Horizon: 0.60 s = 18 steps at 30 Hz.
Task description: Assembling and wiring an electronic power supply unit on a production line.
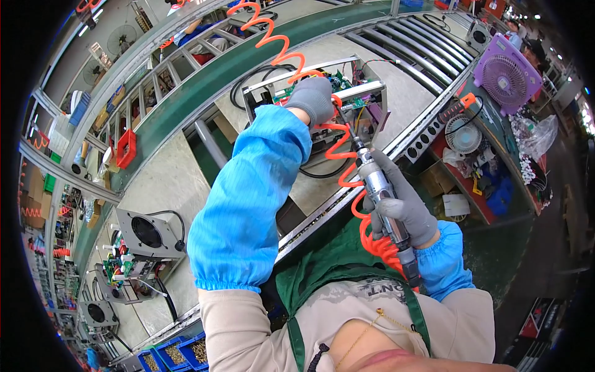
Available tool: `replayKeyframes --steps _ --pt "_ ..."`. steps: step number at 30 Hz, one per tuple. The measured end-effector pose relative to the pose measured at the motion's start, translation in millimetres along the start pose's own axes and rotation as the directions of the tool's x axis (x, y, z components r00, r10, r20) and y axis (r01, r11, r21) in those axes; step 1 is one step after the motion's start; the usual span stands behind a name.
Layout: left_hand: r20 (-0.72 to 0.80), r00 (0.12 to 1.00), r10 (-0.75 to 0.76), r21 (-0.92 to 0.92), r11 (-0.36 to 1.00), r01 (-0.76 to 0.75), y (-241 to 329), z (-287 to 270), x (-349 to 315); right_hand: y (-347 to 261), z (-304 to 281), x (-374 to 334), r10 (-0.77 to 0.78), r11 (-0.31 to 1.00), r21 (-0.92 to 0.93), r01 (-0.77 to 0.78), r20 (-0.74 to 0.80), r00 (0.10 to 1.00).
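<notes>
My right hand (406, 208), in a grey glove, wraps round a silver air screwdriver (378, 181). Its long bit points up and left toward an opened metal device chassis (354, 92) with green circuit boards inside. At the chassis's near side is my left hand (313, 98), also grey-gloved, its fingers curled down close to the bit tip. What those fingertips hold is hidden. An orange coiled air hose (338, 146) runs from above, past my left hand, and down beside the screwdriver to a bunched coil under my right hand.
The chassis rests on a roller conveyor line (403, 53). More units with black fans (147, 231) stand at left. Blue bins of small screws (175, 354) sit lower left. On a right-hand bench are a purple fan (505, 75) and a white round fan (463, 133). A black cable (325, 175) loops near the chassis.
</notes>
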<state>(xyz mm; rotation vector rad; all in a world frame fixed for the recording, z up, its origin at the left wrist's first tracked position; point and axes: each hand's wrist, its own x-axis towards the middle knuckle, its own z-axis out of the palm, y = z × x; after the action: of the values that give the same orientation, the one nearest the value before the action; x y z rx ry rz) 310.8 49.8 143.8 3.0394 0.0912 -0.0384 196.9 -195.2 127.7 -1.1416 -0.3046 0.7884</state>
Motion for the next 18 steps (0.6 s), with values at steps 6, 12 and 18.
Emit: replayKeyframes --steps 6,12,18 --pt "-0.068 0.997 0.029 -0.063 0.997 -0.034 1.1 2.8 -1.6 -0.9 -6.8 1.1 0.056 0.998 0.014 -0.056 0.047 0.997" --pt "-0.131 0.991 0.037 -0.077 0.996 -0.047 2.7 8.2 -2.6 -9.1 -8.5 1.0 0.076 0.997 0.010 -0.076 -0.001 0.997" --pt "-0.049 0.999 -0.001 -0.068 0.998 -0.003 5.6 1.8 -4.0 -13.9 -11.9 3.1 0.126 0.987 -0.106 -0.124 0.013 0.992"
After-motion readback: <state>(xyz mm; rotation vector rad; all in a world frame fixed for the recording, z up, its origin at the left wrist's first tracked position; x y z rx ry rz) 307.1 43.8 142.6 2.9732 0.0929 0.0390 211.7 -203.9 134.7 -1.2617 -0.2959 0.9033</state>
